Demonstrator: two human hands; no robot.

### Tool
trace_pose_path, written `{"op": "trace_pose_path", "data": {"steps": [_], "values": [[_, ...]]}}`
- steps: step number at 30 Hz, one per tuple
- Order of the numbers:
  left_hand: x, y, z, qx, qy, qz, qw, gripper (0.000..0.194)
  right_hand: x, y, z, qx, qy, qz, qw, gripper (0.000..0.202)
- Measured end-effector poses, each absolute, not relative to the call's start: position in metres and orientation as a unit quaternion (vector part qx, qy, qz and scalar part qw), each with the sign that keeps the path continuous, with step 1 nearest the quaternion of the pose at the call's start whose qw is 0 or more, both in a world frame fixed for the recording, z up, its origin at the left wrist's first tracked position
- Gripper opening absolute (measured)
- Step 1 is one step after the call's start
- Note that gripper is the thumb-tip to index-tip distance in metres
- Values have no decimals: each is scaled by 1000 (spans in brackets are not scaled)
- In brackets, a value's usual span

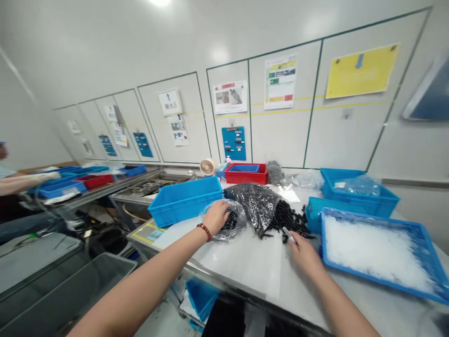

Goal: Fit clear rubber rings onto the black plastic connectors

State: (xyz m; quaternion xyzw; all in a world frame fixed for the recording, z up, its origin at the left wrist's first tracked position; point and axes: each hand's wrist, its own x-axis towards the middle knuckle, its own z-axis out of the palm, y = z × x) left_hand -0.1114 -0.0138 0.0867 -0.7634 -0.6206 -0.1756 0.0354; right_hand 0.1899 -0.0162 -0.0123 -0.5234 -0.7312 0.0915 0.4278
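Both hands at the black parts (286, 215).
The right hand (304, 252) is pinched on a silvery piece (289, 234) beside the loose heap's near edge; the left hand (215, 218) reaches over the clear bag (240, 230), bagged parts (230, 222) at its fingertips, closure on any indeterminable.

on the white table (249, 269): clear bag (241, 225) at nine o'clock, blue bin (185, 210) at ten, black bag (254, 201) at eleven, red bin (242, 177) farther out, loose black pieces (289, 216) at one, another blue bin (386, 206) at two, blue tray (372, 277) of white material at three.
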Motion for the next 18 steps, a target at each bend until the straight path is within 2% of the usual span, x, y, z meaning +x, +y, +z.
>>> {"op": "trace_pose_path", "data": {"steps": [5,10,18], "values": [[-34,-25,54,-846,-523,-102,19,21,189,-24,-4,-543,-743,139,366,34],[13,-16,23,-839,-538,-68,36,25,186,-27,2,-575,-730,179,324,36],[12,-7,12,-804,-574,-147,40,22,182,-27,6,-603,-715,180,304,40]]}}
